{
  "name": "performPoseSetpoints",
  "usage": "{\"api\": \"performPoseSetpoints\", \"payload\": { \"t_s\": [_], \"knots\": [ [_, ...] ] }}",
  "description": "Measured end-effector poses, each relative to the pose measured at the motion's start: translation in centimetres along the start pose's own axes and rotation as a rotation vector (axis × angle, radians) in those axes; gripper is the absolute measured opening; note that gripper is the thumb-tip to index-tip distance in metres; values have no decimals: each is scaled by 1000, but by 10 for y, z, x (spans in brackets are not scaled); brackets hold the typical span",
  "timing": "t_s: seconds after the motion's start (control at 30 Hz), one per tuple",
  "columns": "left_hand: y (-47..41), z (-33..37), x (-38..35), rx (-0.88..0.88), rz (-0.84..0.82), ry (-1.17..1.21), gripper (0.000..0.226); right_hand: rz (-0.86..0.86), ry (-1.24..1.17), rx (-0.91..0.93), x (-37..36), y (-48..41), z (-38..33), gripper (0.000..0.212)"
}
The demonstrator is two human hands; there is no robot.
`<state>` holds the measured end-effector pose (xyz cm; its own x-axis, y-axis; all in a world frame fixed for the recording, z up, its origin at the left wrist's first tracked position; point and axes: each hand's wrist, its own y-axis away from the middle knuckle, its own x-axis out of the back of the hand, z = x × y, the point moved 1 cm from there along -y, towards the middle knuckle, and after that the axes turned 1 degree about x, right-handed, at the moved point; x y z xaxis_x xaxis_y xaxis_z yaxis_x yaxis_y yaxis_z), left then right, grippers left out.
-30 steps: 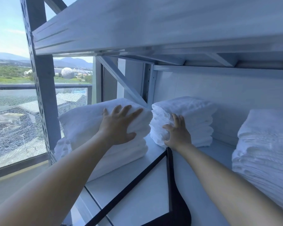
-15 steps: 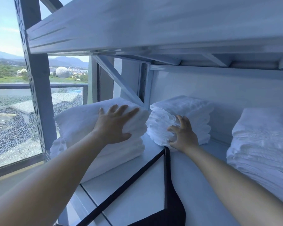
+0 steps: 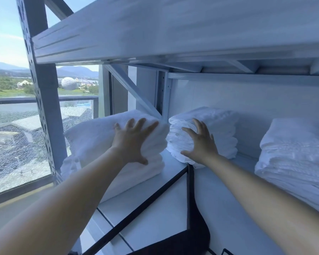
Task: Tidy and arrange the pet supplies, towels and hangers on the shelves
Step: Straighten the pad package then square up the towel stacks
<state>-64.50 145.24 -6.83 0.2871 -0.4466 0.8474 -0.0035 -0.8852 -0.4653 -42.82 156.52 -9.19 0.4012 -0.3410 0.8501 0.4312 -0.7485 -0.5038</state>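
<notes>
Head view: the metal shelf (image 3: 173, 199) runs under both forearms. It carries a stack of folded white towels (image 3: 92, 138) beneath the left hand (image 3: 132, 142) and a crinkled towel stack (image 3: 223, 129) against the right hand (image 3: 201, 142). Both hands lie flat with fingers spread, gripping nothing. The towels look soft, light and floppy, so each stack is probably best scooped whole from underneath.

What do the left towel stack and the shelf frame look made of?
Left towel stack: soft white terry-like cloth, probably cotton; its fuzzy surface dents under the left hand. Shelf frame: painted metal, likely steel; smooth pale finish, punched holes along the upright.
</notes>
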Motion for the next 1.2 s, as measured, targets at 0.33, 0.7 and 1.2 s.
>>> {"api": "performPoseSetpoints", "payload": {
  "t_s": [0.33,0.7,1.2],
  "knots": [
    [-11,9,-2,69,-20,-23,118,-34,11,9,8,20,30,76],
    [11,22,7,-225,217,253,62,-93,-60,114,46,71,17,68],
    [48,153,83,-386,144,854,10,95,-211,-167,157,202,29,25]
  ]
}}
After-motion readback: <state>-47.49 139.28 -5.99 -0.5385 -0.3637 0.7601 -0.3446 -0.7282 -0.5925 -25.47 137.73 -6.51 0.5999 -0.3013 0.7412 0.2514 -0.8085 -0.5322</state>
